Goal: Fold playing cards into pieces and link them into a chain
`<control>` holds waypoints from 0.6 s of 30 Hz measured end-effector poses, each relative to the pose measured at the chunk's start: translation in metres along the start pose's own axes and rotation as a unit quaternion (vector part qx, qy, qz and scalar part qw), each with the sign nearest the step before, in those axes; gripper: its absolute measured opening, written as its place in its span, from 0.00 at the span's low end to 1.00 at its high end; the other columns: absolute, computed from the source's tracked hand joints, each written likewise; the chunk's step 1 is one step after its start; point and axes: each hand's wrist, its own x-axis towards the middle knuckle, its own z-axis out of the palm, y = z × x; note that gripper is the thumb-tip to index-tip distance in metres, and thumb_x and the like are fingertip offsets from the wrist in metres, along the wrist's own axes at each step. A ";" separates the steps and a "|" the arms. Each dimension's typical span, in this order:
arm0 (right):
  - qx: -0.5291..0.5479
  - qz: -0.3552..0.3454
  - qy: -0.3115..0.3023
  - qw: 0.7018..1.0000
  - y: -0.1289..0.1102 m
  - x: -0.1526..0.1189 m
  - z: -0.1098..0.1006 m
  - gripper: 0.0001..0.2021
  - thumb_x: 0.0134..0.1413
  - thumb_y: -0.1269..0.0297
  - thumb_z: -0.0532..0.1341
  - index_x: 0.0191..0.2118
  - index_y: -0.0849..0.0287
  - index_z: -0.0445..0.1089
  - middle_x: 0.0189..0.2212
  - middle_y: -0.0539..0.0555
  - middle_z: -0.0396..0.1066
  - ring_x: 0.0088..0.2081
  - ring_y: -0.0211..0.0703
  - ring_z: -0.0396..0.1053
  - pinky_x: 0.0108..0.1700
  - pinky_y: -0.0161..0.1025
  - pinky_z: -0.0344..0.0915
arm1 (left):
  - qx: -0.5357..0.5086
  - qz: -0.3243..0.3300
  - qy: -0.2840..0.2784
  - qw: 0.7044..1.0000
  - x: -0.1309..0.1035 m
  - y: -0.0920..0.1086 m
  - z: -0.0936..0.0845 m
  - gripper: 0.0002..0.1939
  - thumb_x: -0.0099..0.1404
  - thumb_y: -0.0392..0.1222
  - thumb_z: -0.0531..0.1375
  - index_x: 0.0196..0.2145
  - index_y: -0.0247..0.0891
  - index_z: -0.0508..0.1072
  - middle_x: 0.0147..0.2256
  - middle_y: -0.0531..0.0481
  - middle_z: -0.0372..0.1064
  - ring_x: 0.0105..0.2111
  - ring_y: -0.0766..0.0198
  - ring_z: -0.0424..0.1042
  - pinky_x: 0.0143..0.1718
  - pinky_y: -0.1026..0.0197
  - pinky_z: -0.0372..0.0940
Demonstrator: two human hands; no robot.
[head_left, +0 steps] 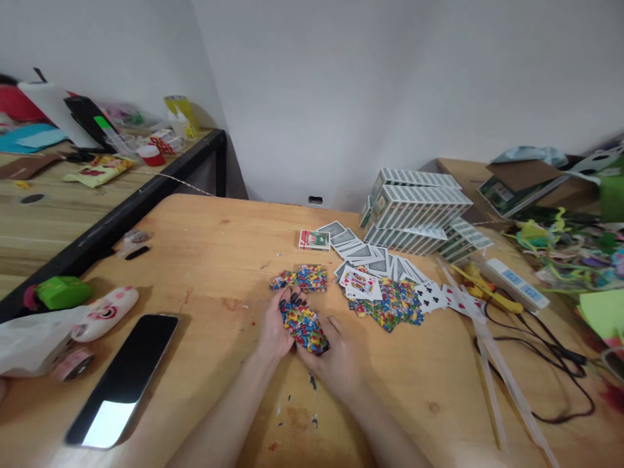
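Observation:
Between my two hands is a batch of playing cards (305, 327) with colourful, brick-patterned backs. My left hand (277, 325) grips it from the left, dark-nailed fingers curled over its top edge. On the lower right, my right hand (336, 361) is closed on the same cards. Just beyond my fingers lie more cards of this pattern (312, 278). To the right, a wide spread of patterned cards (390, 305) has a face-up king (361, 284) on it and other face-up cards beside it. Grey-backed cards (361, 250) fan out behind.
A card box (314, 240) lies past the cards, with striped green-and-white cartons (419, 208) stacked behind. At left are a phone (124, 380) and a squishy toy (107, 312). A power strip (517, 284), black cable and clear plastic strips (502, 364) lie at right.

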 end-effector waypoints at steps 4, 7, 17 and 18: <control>0.006 0.000 -0.005 1.000 0.002 -0.001 0.001 0.20 0.42 0.61 0.60 0.44 0.63 0.65 0.32 0.58 0.66 0.34 0.47 0.68 0.35 0.41 0.68 | -0.015 -0.011 0.007 1.000 0.000 -0.001 0.000 0.05 0.56 0.37 0.55 0.23 0.37 0.66 0.24 0.55 0.66 0.22 0.71 0.66 0.28 0.65 0.66; 0.005 0.007 0.002 1.000 0.003 -0.001 0.002 0.20 0.43 0.61 0.60 0.44 0.64 0.65 0.32 0.58 0.65 0.33 0.46 0.68 0.34 0.40 0.69 | 0.003 -0.027 0.013 1.000 0.001 -0.002 0.001 0.04 0.56 0.38 0.55 0.25 0.37 0.68 0.24 0.55 0.68 0.22 0.69 0.68 0.29 0.64 0.66; 0.017 0.016 -0.016 1.000 0.000 0.005 -0.006 0.24 0.43 0.63 0.60 0.49 0.59 0.61 0.36 0.58 0.67 0.36 0.50 0.69 0.36 0.44 0.69 | 0.120 0.009 -0.032 0.992 -0.001 -0.004 0.001 0.09 0.55 0.46 0.55 0.26 0.38 0.67 0.26 0.51 0.70 0.29 0.61 0.72 0.36 0.57 0.66; 0.029 0.015 -0.013 0.999 0.000 0.006 -0.007 0.24 0.43 0.63 0.60 0.50 0.58 0.60 0.37 0.58 0.67 0.37 0.50 0.69 0.37 0.44 0.69 | 0.129 0.014 -0.040 0.991 -0.002 -0.003 0.001 0.10 0.55 0.47 0.54 0.26 0.38 0.68 0.27 0.50 0.71 0.31 0.60 0.72 0.37 0.56 0.66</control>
